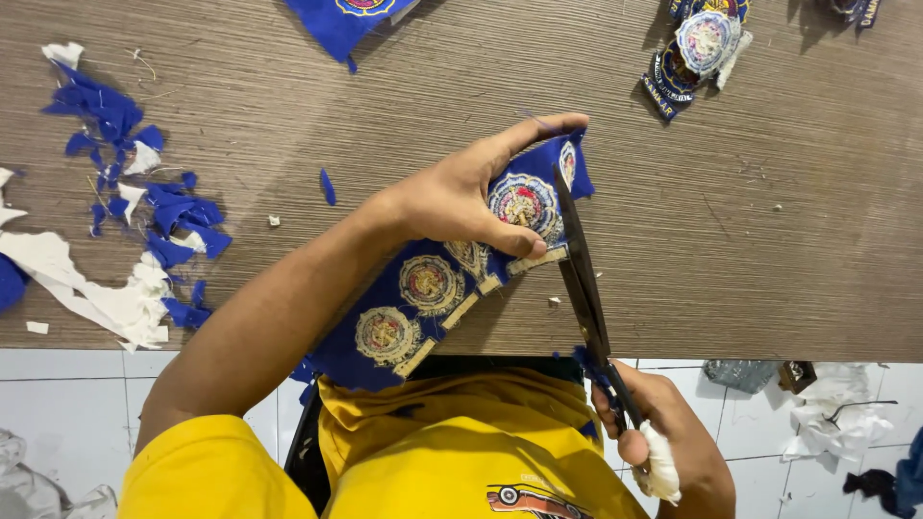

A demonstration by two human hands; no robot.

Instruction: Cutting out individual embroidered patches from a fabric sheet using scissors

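Observation:
My left hand (471,192) grips a blue cloth strip (437,288) sewn with several round embroidered badges, thumb pressed on its edge and index finger stretched along the top. The strip slopes from my lap up over the table. My right hand (663,442), low at the table's near edge, holds black scissors (582,279) by handles wrapped in white cloth. The blades point away from me and close on the strip's right end, beside a badge.
Brown wood-grain table (750,231). Blue and white cloth scraps (125,211) lie heaped at the left. A small pile of cut badges (697,53) sits at the far right, another blue piece (346,19) at the top edge. White tiled floor with rags (836,413) lies below.

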